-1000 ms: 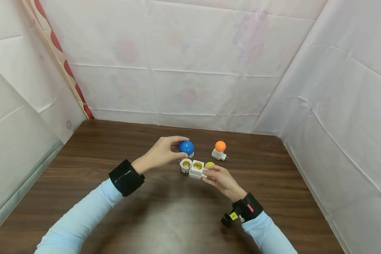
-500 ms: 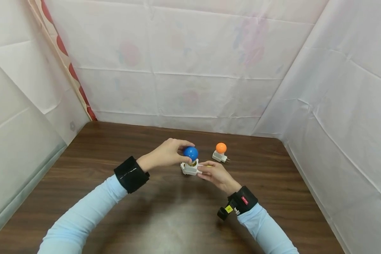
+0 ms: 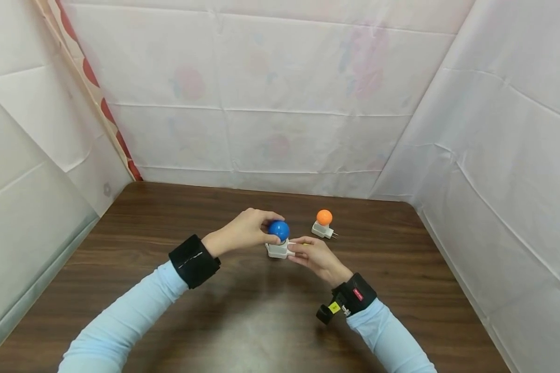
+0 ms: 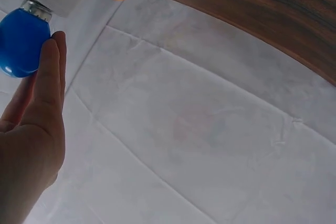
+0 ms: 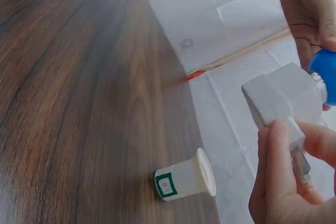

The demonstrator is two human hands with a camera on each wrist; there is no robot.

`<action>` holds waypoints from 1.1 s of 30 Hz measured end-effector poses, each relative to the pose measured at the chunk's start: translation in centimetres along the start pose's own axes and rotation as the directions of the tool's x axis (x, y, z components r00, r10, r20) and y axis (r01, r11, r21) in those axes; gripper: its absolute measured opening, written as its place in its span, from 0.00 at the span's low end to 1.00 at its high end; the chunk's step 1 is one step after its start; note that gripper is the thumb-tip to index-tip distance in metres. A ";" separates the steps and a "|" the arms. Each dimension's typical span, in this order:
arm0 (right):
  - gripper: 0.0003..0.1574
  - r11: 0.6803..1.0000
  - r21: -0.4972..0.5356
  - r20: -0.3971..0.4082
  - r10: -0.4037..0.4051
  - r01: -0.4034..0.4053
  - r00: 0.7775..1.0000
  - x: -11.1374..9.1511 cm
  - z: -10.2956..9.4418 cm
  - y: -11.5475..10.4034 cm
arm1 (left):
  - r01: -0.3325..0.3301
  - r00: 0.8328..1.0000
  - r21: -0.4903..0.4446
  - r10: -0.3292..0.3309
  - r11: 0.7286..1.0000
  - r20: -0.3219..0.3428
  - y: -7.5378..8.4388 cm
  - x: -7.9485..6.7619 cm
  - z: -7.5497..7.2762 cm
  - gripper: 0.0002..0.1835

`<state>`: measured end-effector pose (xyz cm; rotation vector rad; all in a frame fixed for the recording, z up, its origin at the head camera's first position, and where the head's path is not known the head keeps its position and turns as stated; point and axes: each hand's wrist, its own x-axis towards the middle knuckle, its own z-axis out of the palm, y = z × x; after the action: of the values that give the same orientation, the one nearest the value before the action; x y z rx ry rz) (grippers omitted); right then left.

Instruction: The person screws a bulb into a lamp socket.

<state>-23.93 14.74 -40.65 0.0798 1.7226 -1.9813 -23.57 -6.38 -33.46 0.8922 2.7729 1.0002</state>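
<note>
My left hand point(image 3: 245, 230) pinches a blue light bulb point(image 3: 278, 230) between thumb and fingers, globe upward. The bulb's metal screw base sits partly in the mouth of a white plug-in lamp socket point(image 3: 277, 251); in the right wrist view some of the silver thread on the blue bulb point(image 5: 324, 74) still shows. With my right hand point(image 3: 318, 257) I grip that socket point(image 5: 281, 95) at its plug end, metal prongs between the fingers. Below it in the right wrist view, a round white lamp holder point(image 5: 181, 178) with a green-edged label stands on the table.
An orange bulb point(image 3: 324, 217) is seated in another white plug-in socket point(image 3: 323, 230) at the back right of the brown wooden table point(image 3: 205, 311). Just a sliver of a yellow bulb point(image 3: 306, 244) shows behind my right hand. White sheets point(image 3: 280, 93) hang around the table.
The blue bulb has moved from above the lamp holders down into the mouth of the held socket, and sits lower than half a second ago. My right hand has lifted slightly with the socket.
</note>
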 end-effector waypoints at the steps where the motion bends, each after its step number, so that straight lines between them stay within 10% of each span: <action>1: 0.20 1.000 0.001 -0.004 0.003 -0.003 1.000 -0.1 0.1 0.0 | 0.003 1.000 -0.006 -0.003 1.000 -0.003 0.0 -0.1 0.0 0.28; 19: 0.22 0.999 0.025 -0.037 0.038 -0.037 0.999 -0.8 0.6 -0.5 | 0.079 0.997 0.078 -0.077 0.994 -0.027 1.7 -0.6 -0.2 0.29; 33: 0.19 0.999 0.031 0.084 0.037 -0.040 0.996 -0.4 1.0 0.5 | 0.089 0.990 0.086 -0.097 0.992 0.098 1.5 -0.6 -0.6 0.32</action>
<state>-23.09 13.89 -40.75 0.0405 1.6249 -1.9571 -22.42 -6.09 -32.17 0.7915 2.7578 0.8098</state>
